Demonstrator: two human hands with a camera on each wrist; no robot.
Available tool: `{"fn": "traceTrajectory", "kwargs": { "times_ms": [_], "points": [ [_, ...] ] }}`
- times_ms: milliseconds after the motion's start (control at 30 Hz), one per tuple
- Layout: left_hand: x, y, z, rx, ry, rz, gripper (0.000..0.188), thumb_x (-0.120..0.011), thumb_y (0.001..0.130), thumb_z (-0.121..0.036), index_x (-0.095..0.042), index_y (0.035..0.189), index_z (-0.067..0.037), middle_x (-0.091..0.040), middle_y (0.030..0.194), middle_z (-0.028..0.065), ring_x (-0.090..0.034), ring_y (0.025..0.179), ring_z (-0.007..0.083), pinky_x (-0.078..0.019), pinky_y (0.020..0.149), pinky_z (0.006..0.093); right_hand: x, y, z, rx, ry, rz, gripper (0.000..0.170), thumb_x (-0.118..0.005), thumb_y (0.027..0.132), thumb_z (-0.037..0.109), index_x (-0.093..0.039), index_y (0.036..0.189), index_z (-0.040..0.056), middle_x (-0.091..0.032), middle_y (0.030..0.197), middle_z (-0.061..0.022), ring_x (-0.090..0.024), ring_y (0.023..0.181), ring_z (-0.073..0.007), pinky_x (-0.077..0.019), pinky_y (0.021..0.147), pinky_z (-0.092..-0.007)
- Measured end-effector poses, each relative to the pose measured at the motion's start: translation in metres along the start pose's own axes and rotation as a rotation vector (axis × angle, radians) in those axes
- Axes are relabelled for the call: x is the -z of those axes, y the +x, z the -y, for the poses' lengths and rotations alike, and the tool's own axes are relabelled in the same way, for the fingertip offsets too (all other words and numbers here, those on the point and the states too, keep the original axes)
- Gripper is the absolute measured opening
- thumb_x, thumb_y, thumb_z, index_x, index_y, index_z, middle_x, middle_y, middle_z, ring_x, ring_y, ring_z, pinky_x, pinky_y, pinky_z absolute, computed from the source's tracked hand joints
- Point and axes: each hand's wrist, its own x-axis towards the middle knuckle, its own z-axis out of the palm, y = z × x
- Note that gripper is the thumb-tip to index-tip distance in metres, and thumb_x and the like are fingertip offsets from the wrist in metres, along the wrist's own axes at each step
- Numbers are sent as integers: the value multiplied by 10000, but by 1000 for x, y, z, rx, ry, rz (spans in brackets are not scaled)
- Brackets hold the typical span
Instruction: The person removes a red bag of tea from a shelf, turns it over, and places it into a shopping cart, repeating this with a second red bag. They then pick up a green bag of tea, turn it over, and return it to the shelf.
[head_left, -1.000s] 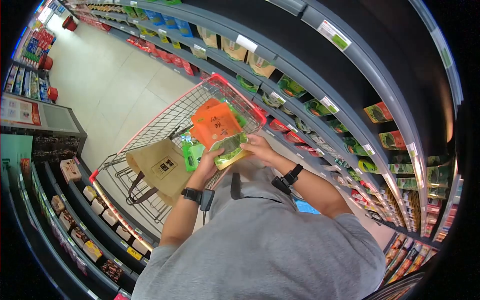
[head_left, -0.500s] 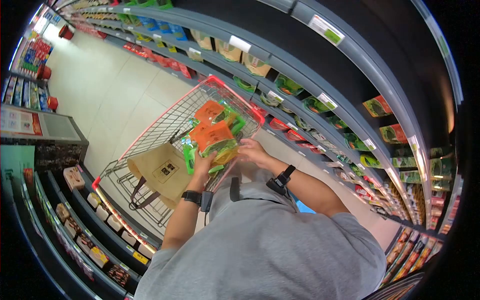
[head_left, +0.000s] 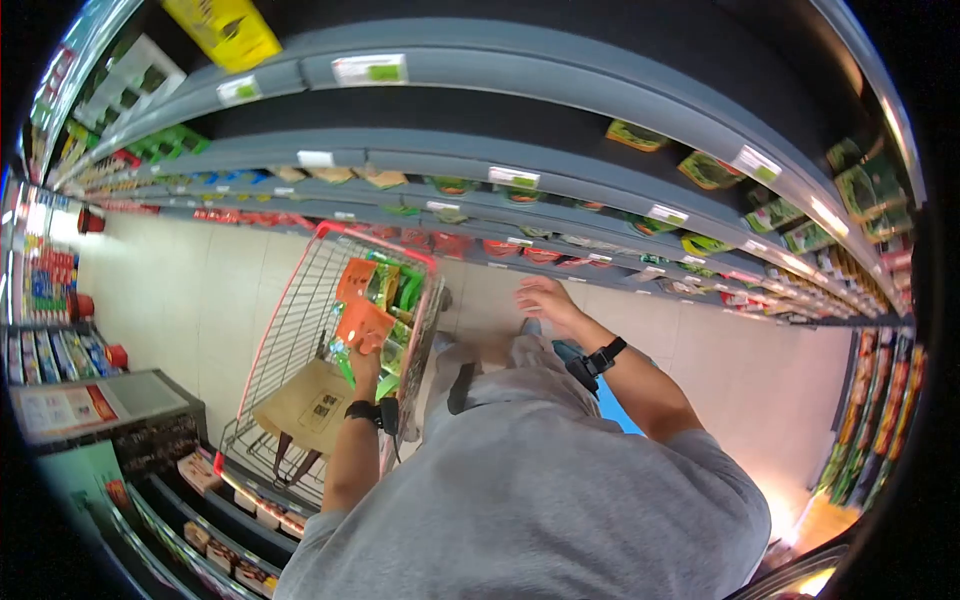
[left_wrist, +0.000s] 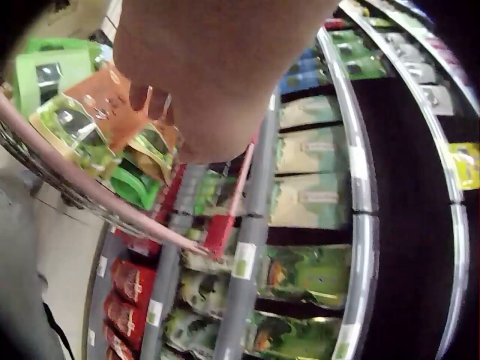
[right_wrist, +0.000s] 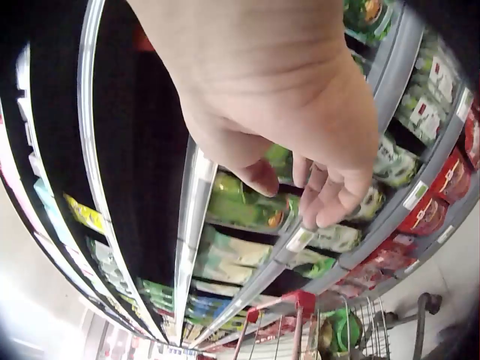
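Note:
My left hand (head_left: 364, 366) reaches into the shopping cart (head_left: 322, 230) and holds an orange packet (head_left: 364, 325) by its near edge. In the left wrist view its fingertips (left_wrist: 157, 103) lie over the orange front of the packet, above its green printed part; the thumb is hidden. Another orange packet (head_left: 356, 278) and several green packets (head_left: 408, 290) lie around it in the cart. My right hand (head_left: 548, 300) hangs in the air beside the cart, fingers loosely bent and holding nothing. In the right wrist view it overlaps green packets (right_wrist: 240, 206) on the shelf.
A beige tote bag (head_left: 305, 405) lies in the near part of the cart. Long grey shelves (head_left: 450, 60) run along the far side with green, red and yellow packets. At lower left stands another shelf (head_left: 215, 530) with boxed goods. Pale tiled floor (head_left: 690, 370) lies between.
My view has turned right toward the shelves. The right hand has moved off the packets, away from the cart. The left hand has lowered the orange packet among the others and stays on it.

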Motion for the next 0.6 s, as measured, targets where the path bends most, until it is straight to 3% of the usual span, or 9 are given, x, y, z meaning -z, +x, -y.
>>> {"fn": "traceTrajectory", "kwargs": {
  "times_ms": [67, 100, 167, 233, 367, 433, 500, 533, 600],
  "points": [
    [-17, 1, -45, -144, -184, 88, 412, -649, 769, -102, -576, 1124, 95, -626, 1065, 202, -621, 952, 209, -492, 808, 323, 38, -13, 5, 73, 81, -87, 321, -580, 890, 174, -513, 1190, 82, -637, 1060, -65, -604, 934, -164, -476, 771, -324],
    [-27, 3, -74, -173, -159, 193, 327, -604, 817, -85, -586, 1098, 82, -644, 1048, 152, -612, 961, 186, -486, 823, 307, 54, -20, 8, 131, 78, -167, 310, -566, 894, 164, -512, 1188, 79, -640, 1062, -77, -607, 923, -164, -474, 773, -323],
    [-48, -19, -174, -351, -300, 266, 251, -571, 854, -53, -604, 1077, 59, -646, 1048, 117, -607, 963, 172, -478, 842, 295, 77, -38, 28, 184, 109, -231, 301, -543, 902, 145, -512, 1191, 67, -636, 1063, -67, -602, 925, -159, -473, 774, -315],
    [-68, -34, -266, -399, -250, 426, 253, -573, 880, -60, -596, 1110, 43, -642, 1070, 104, -599, 981, 157, -465, 871, 284, 104, -47, 37, 222, 172, -277, 273, -527, 907, 119, -523, 1173, 61, -637, 1073, -66, -600, 938, -157, -471, 772, -311],
    [-138, -60, -398, -777, -433, 555, 333, -618, 880, -97, -554, 1179, 34, -616, 1144, 126, -583, 1040, 161, -459, 885, 285, 138, -66, 50, 313, 191, -277, 257, -525, 911, 120, -534, 1160, 60, -643, 1074, -62, -608, 959, -157, -475, 780, -310],
    [-174, -71, -450, -814, -472, 618, 396, -647, 867, -133, -528, 1205, 36, -607, 1165, 134, -590, 1050, 198, -455, 892, 294, 146, -80, 58, 339, 194, -269, 242, -523, 912, 117, -542, 1146, 59, -645, 1071, -61, -612, 968, -157, -482, 784, -312],
    [-230, -65, -506, -916, -412, 540, 459, -688, 835, -166, -516, 1215, 27, -601, 1175, 147, -595, 1057, 235, -450, 904, 326, 160, -94, 53, 394, 221, -261, 211, -527, 913, 129, -553, 1117, 78, -645, 1072, -61, -614, 954, -156, -475, 794, -311],
    [-253, -60, -517, -862, -476, 494, 494, -690, 842, -209, -504, 1255, -11, -566, 1229, 146, -554, 1121, 229, -438, 928, 312, 163, -100, 49, 415, 230, -251, 196, -530, 914, 135, -558, 1102, 87, -645, 1073, -61, -615, 948, -156, -472, 800, -311],
    [-256, -53, -549, -981, 110, 488, 495, -623, 878, -299, -487, 1288, -56, -539, 1276, 150, -525, 1165, 284, -424, 957, 353, 170, -108, 40, 424, 254, -269, 175, -530, 917, 138, -567, 1083, 99, -648, 1072, -53, -610, 941, -149, -472, 806, -311]
  ]
}}
